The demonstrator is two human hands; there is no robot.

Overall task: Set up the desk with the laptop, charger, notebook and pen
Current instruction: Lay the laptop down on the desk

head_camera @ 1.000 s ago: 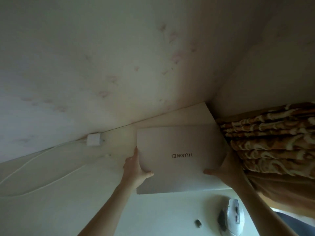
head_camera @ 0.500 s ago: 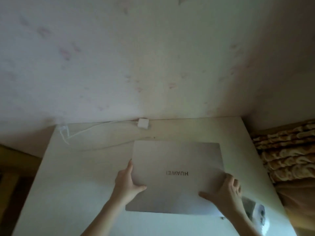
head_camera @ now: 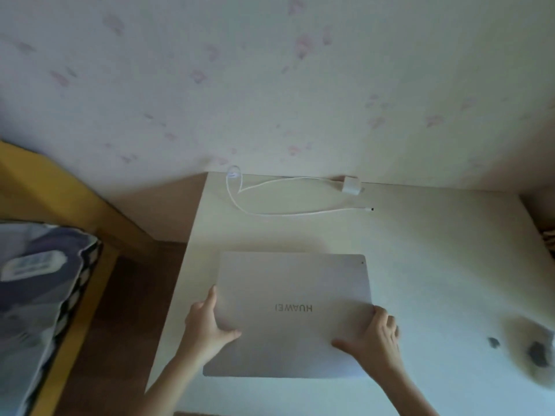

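Holding the shut laptop (head_camera: 292, 313) flat, my left hand (head_camera: 207, 325) and right hand (head_camera: 374, 340) clamp its sides; the charger (head_camera: 350, 185) lies at twelve o'clock, nearer my right.

Blurred grey obj (head_camera: 537, 352) at desk's (head_camera: 435, 250) right edge, unidentifiable.

"HUAWEI" reads upside down on the closed laptop (head_camera: 288, 313) lid, between the left hand (head_camera: 207, 328) and right hand (head_camera: 375, 340); label on the pillow (head_camera: 39, 283) far left of the left hand too blurred.
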